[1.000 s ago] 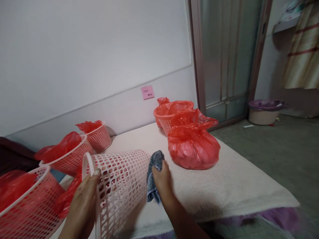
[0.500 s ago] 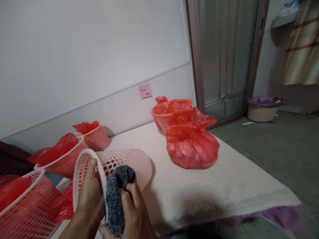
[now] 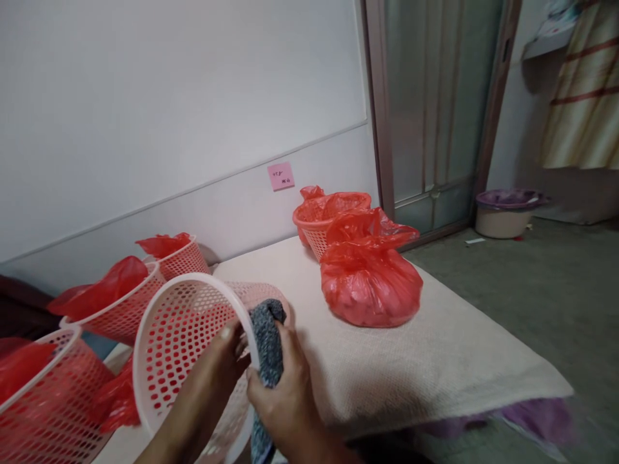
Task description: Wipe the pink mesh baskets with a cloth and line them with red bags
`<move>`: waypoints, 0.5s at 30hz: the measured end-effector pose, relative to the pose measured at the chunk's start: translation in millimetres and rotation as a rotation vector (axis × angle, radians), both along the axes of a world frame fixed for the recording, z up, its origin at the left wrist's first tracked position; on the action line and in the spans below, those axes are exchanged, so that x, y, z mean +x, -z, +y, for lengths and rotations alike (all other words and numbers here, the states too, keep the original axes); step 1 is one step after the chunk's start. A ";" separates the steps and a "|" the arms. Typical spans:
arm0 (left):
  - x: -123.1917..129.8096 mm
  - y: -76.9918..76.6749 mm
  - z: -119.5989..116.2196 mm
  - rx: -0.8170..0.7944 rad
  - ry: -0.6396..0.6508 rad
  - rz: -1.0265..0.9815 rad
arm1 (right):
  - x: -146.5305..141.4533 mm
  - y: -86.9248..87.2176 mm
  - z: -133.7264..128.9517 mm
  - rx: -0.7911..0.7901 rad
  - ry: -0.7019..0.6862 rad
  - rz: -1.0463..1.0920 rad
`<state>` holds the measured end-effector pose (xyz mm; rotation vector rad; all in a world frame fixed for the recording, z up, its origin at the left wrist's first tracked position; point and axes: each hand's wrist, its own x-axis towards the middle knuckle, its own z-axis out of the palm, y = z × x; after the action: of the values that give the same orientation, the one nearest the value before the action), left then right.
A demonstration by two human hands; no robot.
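Note:
A light pink perforated basket (image 3: 178, 322) lies tipped on its side, its mouth turned toward me. My left hand (image 3: 222, 357) reaches into the mouth and grips the wall near the right side of the rim, fingers partly hidden. On the outside of that rim, my right hand (image 3: 285, 386) holds a dark grey speckled cloth (image 3: 267, 341) against the basket, with the thumb at the rim. Part of the cloth hangs below the hand.
Three pink baskets with red bags, one at the front (image 3: 62, 399), line the left. A tied red bag (image 3: 370, 287) and a red-lined basket (image 3: 316, 225) stand on the cream-covered table (image 3: 459, 361). A pink note (image 3: 281, 176) is on the wall; a tub (image 3: 503, 222) is on the floor.
The basket has turned so its mouth faces me more. My left hand has moved right and deeper inside; my right hand and the cloth have shifted right along the outside.

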<state>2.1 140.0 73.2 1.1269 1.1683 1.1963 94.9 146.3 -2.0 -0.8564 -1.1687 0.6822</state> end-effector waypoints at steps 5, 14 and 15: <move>-53.6 48.2 -35.5 0.231 0.234 0.991 | 26.7 -3.3 23.0 -0.130 -0.155 0.172; -69.1 36.2 -49.8 0.529 0.325 1.341 | 28.2 2.8 30.9 0.065 -0.132 0.073; -67.1 29.2 -51.9 0.562 0.288 1.298 | 26.8 5.9 34.4 0.086 -0.095 0.015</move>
<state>-65.0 88.0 44.1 2.5974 1.4982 0.4612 121.6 180.7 -7.8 -0.7261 -1.2226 0.7101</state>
